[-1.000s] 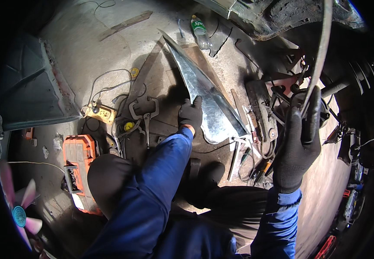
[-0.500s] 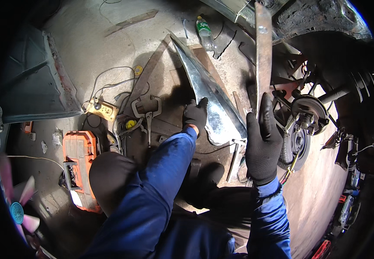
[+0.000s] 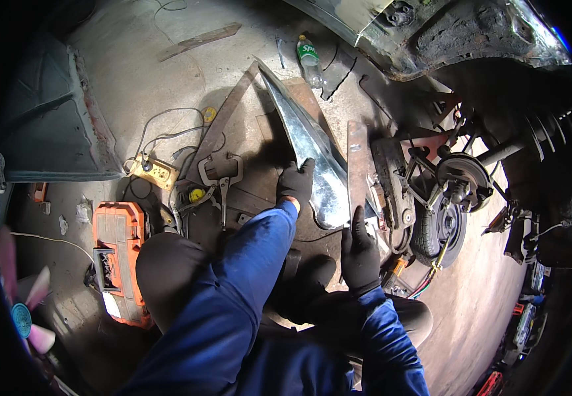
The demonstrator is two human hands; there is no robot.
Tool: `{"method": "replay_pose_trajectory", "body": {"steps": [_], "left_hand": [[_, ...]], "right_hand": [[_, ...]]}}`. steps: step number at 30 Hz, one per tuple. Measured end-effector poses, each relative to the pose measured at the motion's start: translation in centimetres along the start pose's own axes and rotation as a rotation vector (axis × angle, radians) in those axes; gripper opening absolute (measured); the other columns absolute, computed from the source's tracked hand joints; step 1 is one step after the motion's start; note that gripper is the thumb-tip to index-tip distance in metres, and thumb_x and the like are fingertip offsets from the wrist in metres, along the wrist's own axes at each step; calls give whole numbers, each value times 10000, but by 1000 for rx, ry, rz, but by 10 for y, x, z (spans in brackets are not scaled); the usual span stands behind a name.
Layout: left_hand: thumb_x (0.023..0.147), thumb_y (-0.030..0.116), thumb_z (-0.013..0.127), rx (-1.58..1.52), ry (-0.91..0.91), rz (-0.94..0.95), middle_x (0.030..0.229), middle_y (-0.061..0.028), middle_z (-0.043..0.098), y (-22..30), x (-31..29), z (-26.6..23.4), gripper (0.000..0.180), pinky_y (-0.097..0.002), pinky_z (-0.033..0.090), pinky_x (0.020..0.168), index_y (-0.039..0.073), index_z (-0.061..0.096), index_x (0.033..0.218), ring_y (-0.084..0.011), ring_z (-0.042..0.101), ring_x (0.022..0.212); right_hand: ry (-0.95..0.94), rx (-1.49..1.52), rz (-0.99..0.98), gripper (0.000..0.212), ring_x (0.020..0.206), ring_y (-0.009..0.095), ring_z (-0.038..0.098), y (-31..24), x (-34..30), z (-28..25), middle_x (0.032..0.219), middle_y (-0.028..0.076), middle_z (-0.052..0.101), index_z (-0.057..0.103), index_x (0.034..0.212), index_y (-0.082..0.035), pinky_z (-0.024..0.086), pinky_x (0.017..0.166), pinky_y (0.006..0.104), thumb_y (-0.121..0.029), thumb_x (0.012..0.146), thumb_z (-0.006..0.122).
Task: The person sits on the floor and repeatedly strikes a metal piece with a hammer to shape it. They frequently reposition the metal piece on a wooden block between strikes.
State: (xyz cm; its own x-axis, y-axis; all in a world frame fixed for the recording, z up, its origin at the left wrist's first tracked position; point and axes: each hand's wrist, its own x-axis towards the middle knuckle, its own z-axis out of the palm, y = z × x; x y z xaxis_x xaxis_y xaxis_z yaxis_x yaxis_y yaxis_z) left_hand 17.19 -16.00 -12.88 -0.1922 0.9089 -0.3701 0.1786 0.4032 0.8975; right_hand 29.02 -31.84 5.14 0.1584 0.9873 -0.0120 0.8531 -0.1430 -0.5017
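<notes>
A long, shiny sheet-metal panel (image 3: 329, 191) lies on the floor in front of me, narrowing to a point at its far end. My left hand (image 3: 296, 183), in a black glove, is closed on the panel's left edge. In my right hand (image 3: 360, 261), also gloved, a flat, rust-stained metal bar (image 3: 357, 155) is gripped by its near end. The bar extends away from me, over the panel's right side, and covers part of it. Whether the bar touches the panel I cannot tell. Left of the panel lies a locking C-clamp (image 3: 224, 188).
An orange toolbox (image 3: 121, 254) and a yellow power strip (image 3: 160, 174) with cables lie at left, near a fan (image 3: 22, 320). A plastic bottle (image 3: 310, 63) stands beyond the panel. A wheel hub (image 3: 461, 181) and tyre (image 3: 425, 239) are at right, below dark vehicle bodywork (image 3: 458, 39).
My right hand has come down and left with the bar, from beside the panel to over its right side. My left hand keeps its hold on the panel. The view has shifted slightly.
</notes>
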Motion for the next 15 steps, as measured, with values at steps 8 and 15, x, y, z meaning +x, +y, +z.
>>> {"method": "replay_pose_trajectory", "body": {"steps": [8,15], "left_hand": [[1076,591,547,14,-70,39,1266,-309,735,-15,-24,20,688,-502,538,1043,-22,662,1367,-513,655,1255],[1101,584,519,113,-339,-62,1335,-298,712,-31,-10,22,655,-511,535,1061,-3,669,1350,-495,637,1308]], "right_hand": [[-153,-249,-54,737,827,489,710,43,-25,8,1155,347,711,265,1725,-74,543,684,573,-212,1077,588],[-7,238,7,625,1316,294,698,-25,14,-26,1419,264,705,426,1655,11,533,1085,381,-145,1089,639]]}}
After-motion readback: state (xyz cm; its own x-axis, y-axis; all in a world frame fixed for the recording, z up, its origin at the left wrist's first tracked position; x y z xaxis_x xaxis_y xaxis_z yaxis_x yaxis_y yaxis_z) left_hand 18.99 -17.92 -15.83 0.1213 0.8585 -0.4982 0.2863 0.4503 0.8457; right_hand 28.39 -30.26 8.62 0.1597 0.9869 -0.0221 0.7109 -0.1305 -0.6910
